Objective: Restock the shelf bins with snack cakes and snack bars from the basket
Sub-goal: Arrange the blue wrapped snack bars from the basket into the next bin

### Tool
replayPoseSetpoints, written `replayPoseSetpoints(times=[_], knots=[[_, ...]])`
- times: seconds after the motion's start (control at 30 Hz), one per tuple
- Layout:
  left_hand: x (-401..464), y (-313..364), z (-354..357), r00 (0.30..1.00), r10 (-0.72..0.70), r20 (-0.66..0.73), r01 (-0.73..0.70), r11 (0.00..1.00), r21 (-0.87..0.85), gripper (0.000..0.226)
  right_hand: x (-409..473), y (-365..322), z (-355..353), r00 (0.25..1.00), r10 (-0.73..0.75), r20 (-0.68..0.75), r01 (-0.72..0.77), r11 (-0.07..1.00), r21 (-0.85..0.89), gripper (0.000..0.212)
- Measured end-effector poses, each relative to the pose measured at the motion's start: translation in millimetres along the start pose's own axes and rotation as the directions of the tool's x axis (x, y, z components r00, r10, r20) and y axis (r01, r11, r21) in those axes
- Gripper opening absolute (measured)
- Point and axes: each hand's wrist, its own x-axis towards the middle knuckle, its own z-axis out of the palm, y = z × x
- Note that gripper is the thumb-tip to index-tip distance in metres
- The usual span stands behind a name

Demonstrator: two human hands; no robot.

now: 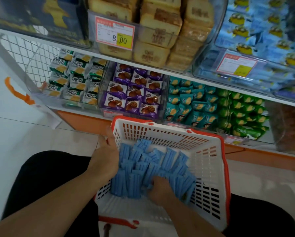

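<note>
White basket (210, 161) with red rim sits on the person's lap, tilted toward the shelves. Blue snack bars (143, 170) lie heaped in its near-left part — the far and right parts of the floor show bare plastic.

Left hand (107, 156): at the basket's left rim, fingers straight, palm against the side of the bar pile; not curled round anything.

Right hand (160, 187): down in the pile near the basket's near edge, fingers curled into the bars — grips a bunch of them.

Lower shelf bins, left to right: green-and-white cracker packs (75, 79), purple snack cakes (134, 93), teal packs (191, 103), green packs (242, 113). Upper shelf: clear bin of tan cakes (160, 31) with a price tag (115, 34) reading 8.00; blue packs (256, 40) in the bin to its right.
</note>
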Motion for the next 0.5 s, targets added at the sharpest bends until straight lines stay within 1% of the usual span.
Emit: replayPoseSetpoints(times=[0.03,0.07,0.13,0.2,0.27,0.3,0.33,0.37,0.4,0.43,0.47,0.5], knots=[[-0.7,1.2,-1.0,1.000,-0.012,0.002,0.013,1.000,-0.011,0.119,-4.5,1.3,-7.4,1.000,-0.001,-0.007,0.001,1.000,0.027,0.014],[-0.5,1.9,-1.7,1.000,-0.020,0.003,0.020,1.000,-0.025,0.118,-10.1,1.7,-18.0,1.000,0.007,-0.020,-0.005,0.997,0.074,0.012],[1.0,1.2,-1.4,1.000,-0.019,0.018,0.020,0.998,-0.061,0.121,-26.5,0.9,-45.7,0.998,0.012,-0.054,-0.002,0.982,0.190,0.004],[1.2,2.5,-4.8,0.996,-0.025,0.085,0.035,0.992,-0.121,0.127,-50.5,-0.8,-78.3,0.993,-0.018,-0.120,0.055,0.949,0.312,0.004],[-1.1,8.3,-13.5,0.989,-0.100,0.110,0.114,0.985,-0.131,0.122,-82.4,-5.6,-111.5,0.978,-0.062,-0.200,0.145,0.889,0.434,0.007],[-4.3,12.1,-19.9,0.988,-0.138,0.069,0.145,0.983,-0.115,0.116,-99.0,-8.5,-126.7,0.968,-0.077,-0.239,0.185,0.861,0.474,0.008],[-8.1,17.0,-27.4,0.989,-0.144,-0.020,0.141,0.985,-0.103,0.108,-114.4,-11.3,-141.5,0.957,-0.087,-0.277,0.220,0.841,0.495,0.008],[-11.3,22.4,-34.6,0.987,-0.114,-0.116,0.101,0.988,-0.116,0.101,-129.3,-14.1,-155.1,0.948,-0.090,-0.305,0.242,0.826,0.509,0.007],[-16.5,30.5,-44.2,0.980,-0.045,-0.195,0.016,0.989,-0.147,0.095,-143.4,-17.0,-167.8,0.941,-0.095,-0.326,0.262,0.814,0.519,0.007],[-23.5,40.1,-56.1,0.972,0.055,-0.228,-0.094,0.982,-0.162,0.085,-157.2,-20.3,-179.8,0.932,-0.107,-0.347,0.287,0.802,0.524,0.006],[-31.7,53.1,-70.1,0.963,0.166,-0.212,-0.204,0.964,-0.171,0.067,-169.7,-23.1,-191.2,0.919,-0.128,-0.372,0.321,0.792,0.519,0.005],[-41.3,69.2,-86.3,0.956,0.256,-0.140,-0.281,0.937,-0.206,0.043,-182.2,-26.2,-202.4,0.902,-0.162,-0.401,0.365,0.783,0.504,0.004]])
